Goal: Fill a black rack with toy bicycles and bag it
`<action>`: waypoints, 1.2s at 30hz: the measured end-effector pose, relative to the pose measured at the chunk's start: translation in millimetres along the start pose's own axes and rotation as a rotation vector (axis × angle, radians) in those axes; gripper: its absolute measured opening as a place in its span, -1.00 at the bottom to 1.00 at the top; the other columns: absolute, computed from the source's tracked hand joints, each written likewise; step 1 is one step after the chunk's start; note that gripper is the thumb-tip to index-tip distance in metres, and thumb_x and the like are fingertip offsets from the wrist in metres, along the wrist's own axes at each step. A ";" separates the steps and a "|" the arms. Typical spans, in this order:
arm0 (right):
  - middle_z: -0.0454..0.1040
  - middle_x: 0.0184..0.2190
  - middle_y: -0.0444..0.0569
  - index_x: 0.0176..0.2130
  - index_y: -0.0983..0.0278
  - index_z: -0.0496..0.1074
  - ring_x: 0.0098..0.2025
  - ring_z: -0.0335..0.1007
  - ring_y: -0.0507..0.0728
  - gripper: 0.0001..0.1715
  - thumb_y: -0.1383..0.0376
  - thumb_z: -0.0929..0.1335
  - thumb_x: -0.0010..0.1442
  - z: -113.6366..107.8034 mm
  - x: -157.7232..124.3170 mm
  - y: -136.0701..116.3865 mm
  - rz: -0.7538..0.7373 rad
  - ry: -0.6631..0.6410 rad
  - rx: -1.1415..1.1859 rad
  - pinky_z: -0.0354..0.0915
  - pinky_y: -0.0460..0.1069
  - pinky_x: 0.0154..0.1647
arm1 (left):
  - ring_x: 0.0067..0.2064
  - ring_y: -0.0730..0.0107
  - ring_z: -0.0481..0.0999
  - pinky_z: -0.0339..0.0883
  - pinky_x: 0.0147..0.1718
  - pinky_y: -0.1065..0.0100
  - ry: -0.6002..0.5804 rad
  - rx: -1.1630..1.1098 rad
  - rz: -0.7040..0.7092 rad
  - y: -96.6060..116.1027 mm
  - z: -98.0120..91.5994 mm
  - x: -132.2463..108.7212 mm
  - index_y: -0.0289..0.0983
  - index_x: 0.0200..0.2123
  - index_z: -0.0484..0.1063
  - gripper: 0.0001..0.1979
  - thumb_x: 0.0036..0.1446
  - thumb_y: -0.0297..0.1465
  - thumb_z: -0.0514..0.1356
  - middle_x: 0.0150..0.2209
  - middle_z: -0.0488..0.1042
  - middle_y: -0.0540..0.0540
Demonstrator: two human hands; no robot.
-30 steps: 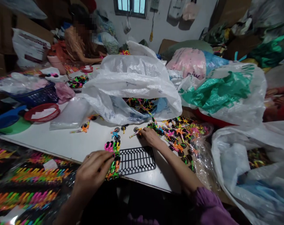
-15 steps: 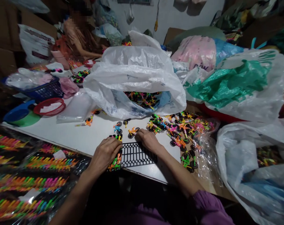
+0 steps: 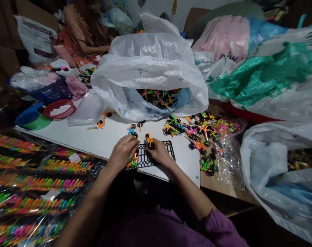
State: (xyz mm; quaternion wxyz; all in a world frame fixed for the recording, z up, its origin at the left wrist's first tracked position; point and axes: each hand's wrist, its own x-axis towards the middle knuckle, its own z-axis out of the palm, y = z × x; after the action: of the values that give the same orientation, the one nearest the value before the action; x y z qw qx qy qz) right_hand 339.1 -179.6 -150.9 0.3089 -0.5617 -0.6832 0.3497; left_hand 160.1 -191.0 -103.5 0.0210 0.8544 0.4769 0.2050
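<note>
My right hand point(image 3: 158, 152) is shut on a small orange toy bicycle point(image 3: 149, 140), lifting it just above a black plastic grid point(image 3: 166, 151). My left hand point(image 3: 122, 152) lies across the grid's left end, gripping a row of multicoloured toy bicycles point(image 3: 132, 164), which it mostly hides. Just beyond that hand, a few single bicycles point(image 3: 131, 130) rest on the white table point(image 3: 94, 135). Further right, a loose heap of bicycles point(image 3: 197, 137) lies on clear plastic.
A white sack point(image 3: 151, 68) holding more bicycles gapes open behind the hands. Packed strips of bicycles point(image 3: 37, 178) cover the left foreground. Blue and red baskets point(image 3: 53, 91) stand at the far left, bulging bags fill the right, and a co-worker point(image 3: 81, 34) sits at the back.
My right hand has picked the orange bicycle up from the table. Both hands have drawn closer together over the grid, and the view has tipped down.
</note>
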 end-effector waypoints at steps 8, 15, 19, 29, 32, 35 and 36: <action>0.40 -0.34 -0.05 -0.25 0.29 0.32 -0.32 0.30 0.07 -0.82 0.43 0.23 0.08 29.8 1.5 -0.2 -0.125 -0.030 -0.026 0.18 -0.09 -0.31 | -0.23 0.36 0.45 0.30 -0.22 0.35 -0.080 -0.132 -0.125 1.6 -4.0 5.0 -0.23 -0.13 0.36 -0.77 0.16 -0.32 0.06 -0.27 0.47 -0.06; 0.38 -0.24 0.02 -0.14 0.30 0.28 -0.22 0.33 0.12 -0.72 0.44 0.16 0.14 40.5 -5.4 -12.6 -0.109 -0.118 -0.393 0.24 -0.04 -0.25 | -0.25 0.33 0.47 0.31 -0.24 0.33 -0.049 -0.096 -0.068 3.2 1.2 2.7 -0.24 -0.20 0.41 -0.72 0.17 -0.21 0.04 -0.29 0.49 -0.09; 0.41 -0.24 0.00 -0.12 0.29 0.30 -0.22 0.35 0.11 -0.74 0.38 0.17 0.19 37.7 -0.7 -14.4 -0.134 -0.138 -0.376 0.26 -0.05 -0.25 | -0.32 0.36 0.48 0.30 -0.31 0.36 0.047 -0.036 -0.007 -1.5 9.3 2.0 -0.23 -0.29 0.43 -0.73 0.20 -0.24 -0.01 -0.35 0.50 -0.07; 0.39 -0.19 0.16 -0.17 0.37 0.36 -0.13 0.32 0.19 -0.77 0.37 0.19 0.22 -90.2 35.9 25.7 0.162 0.111 -0.764 0.24 -0.02 -0.23 | -0.32 0.39 0.48 0.29 -0.29 0.37 0.052 -0.038 0.006 0.9 13.2 4.5 -0.23 -0.31 0.42 -0.73 0.21 -0.24 -0.01 -0.35 0.51 -0.04; 0.40 -0.22 0.18 -0.19 0.38 0.36 -0.16 0.33 0.20 -0.79 0.38 0.21 0.19 -94.7 42.4 27.9 0.172 0.074 -0.841 0.23 -0.02 -0.27 | -0.33 0.39 0.48 0.29 -0.30 0.37 0.038 -0.030 -0.011 0.2 14.4 8.5 -0.23 -0.33 0.42 -0.73 0.21 -0.24 -0.02 -0.37 0.50 -0.04; 0.42 -0.24 0.12 -0.18 0.33 0.34 -0.20 0.35 0.16 -0.81 0.35 0.23 0.19 -88.0 34.1 24.1 0.168 0.124 -0.769 0.21 -0.05 -0.27 | -0.32 0.35 0.48 0.30 -0.31 0.35 0.024 -0.003 -0.042 -1.3 13.7 14.0 -0.23 -0.33 0.42 -0.73 0.20 -0.25 -0.02 -0.36 0.50 -0.06; 0.42 -0.24 0.09 -0.18 0.31 0.34 -0.20 0.35 0.14 -0.81 0.34 0.23 0.19 -85.1 29.4 22.4 0.138 0.145 -0.719 0.20 -0.05 -0.27 | -0.32 0.33 0.48 0.30 -0.32 0.34 0.020 0.006 -0.057 -1.7 13.0 16.1 -0.23 -0.33 0.42 -0.73 0.19 -0.25 -0.02 -0.36 0.50 -0.07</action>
State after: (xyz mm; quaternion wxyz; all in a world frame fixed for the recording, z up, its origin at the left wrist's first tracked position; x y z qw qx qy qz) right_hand 415.6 -136.8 -120.4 0.1150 -0.7025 -0.6992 0.0667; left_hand 171.0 -174.8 -110.4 0.0194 0.8385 0.5020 0.2112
